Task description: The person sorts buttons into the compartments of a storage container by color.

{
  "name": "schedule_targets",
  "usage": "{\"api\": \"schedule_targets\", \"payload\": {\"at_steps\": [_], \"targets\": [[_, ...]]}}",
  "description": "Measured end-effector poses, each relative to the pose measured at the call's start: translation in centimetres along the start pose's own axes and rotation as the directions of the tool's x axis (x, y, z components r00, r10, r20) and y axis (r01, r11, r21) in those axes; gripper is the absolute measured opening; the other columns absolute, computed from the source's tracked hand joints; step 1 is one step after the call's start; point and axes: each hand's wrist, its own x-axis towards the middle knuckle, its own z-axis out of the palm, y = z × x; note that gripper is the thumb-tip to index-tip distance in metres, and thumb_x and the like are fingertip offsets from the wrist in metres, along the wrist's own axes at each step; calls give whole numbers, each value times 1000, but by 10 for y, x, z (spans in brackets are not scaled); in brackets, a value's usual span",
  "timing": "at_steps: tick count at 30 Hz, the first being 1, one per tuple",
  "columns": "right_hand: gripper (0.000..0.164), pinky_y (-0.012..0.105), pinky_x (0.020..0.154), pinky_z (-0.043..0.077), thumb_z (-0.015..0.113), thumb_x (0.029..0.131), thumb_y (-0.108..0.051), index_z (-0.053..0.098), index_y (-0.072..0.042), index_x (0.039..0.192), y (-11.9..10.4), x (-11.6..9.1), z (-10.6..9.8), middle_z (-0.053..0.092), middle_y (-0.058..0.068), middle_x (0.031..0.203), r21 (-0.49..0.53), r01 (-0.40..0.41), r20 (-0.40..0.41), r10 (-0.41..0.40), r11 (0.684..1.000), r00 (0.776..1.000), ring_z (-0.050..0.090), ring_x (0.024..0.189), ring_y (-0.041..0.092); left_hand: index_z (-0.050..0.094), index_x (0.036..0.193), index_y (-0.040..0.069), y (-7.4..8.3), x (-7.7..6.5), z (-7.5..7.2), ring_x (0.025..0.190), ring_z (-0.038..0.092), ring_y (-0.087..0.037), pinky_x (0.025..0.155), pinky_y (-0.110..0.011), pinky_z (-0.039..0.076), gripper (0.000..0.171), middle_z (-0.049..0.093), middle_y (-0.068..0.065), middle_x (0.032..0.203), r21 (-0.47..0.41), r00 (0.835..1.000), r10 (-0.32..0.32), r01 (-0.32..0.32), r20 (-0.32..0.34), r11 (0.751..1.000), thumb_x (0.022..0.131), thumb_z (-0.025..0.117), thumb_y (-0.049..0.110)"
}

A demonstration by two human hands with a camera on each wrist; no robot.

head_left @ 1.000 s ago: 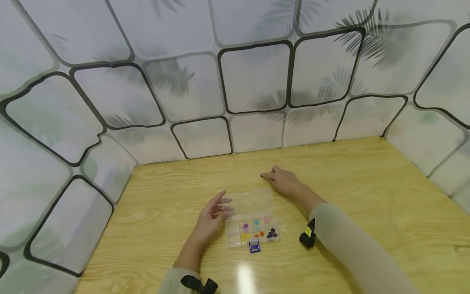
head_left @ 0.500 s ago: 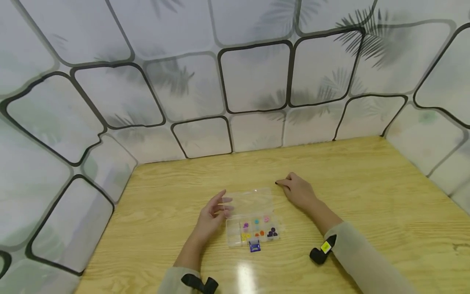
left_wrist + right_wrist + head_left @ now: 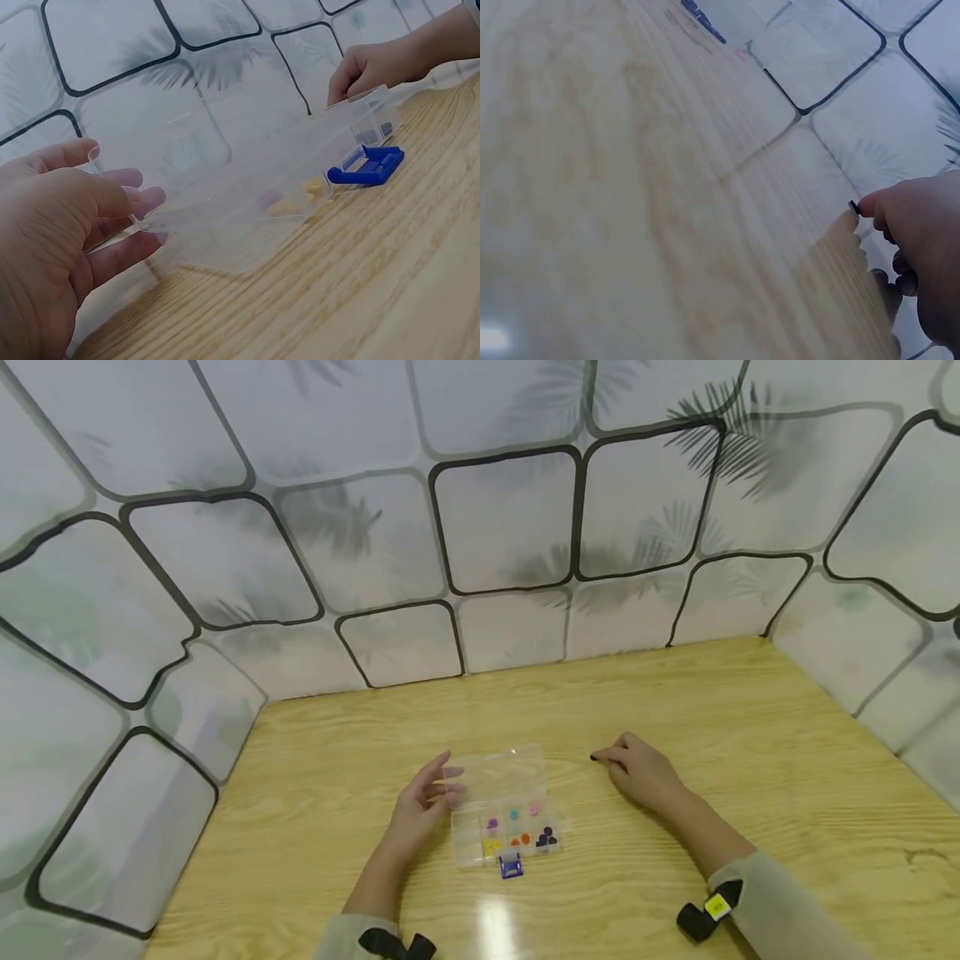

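A clear plastic compartment box (image 3: 468, 847) stands with its lid (image 3: 498, 775) raised. Several small round pieces in purple, teal, pink, yellow, orange and dark purple lie in its compartments. From the front edge juts an unfastened blue latch (image 3: 375, 166). My left hand (image 3: 420, 810) holds the lid's left edge, thumb on the near side and fingers seen through the plastic behind it. To the right of the box, my right hand (image 3: 645, 772) pinches a small dark piece (image 3: 854, 207) between thumb and index finger, low over the table. The piece's exact kind is too small to tell.
The light wood-grain table (image 3: 337, 735) runs back to a patterned wall (image 3: 510, 527), with more wall at left and right. Both wrists wear black straps with cameras, the right one (image 3: 708, 912) bearing a yellow label.
My right hand has drawn right and toward me, away from the box's lid, still pinching the dark piece. The left hand keeps its hold on the lid. The head view has shifted slightly.
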Motion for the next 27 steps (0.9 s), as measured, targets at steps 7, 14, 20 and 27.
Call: {"api": "schedule_targets", "payload": {"at_steps": [7,14,20,27], "targets": [[22,22,51,36,62,88,-5,72,-11,106,1,-18,-10,52,0,81,-44,53,-14,-54,998,998,42,62,7,35,145,7,2,-2,1,105,61,-28,82,-24,54,61,54,-22,127,-1,1000,-6,6,-27,1000,90,61,1],[18,22,52,37,64,88,-5,73,-10,102,6,-40,-19,53,-2,85,38,16,-2,-16,999,1000,41,64,4,35,144,5,2,-2,1,103,62,-25,82,-24,54,61,53,-24,126,11,1000,8,-8,-22,1000,89,60,-2],[14,20,52,40,68,85,-3,73,-7,97,11,-47,-19,55,-5,82,184,14,-115,7,983,993,41,64,1,34,145,5,1,-1,1,105,61,-28,83,-24,54,60,53,-23,127,15,1000,15,-15,-3,1000,91,59,0],[13,21,62,47,69,87,-19,72,-11,96,12,-42,-21,61,-1,90,338,-122,-19,136,933,990,51,74,3,32,145,2,2,-1,2,103,62,-17,83,-24,54,61,52,-24,128,-9,1000,22,-22,5,1000,91,60,2]]}}
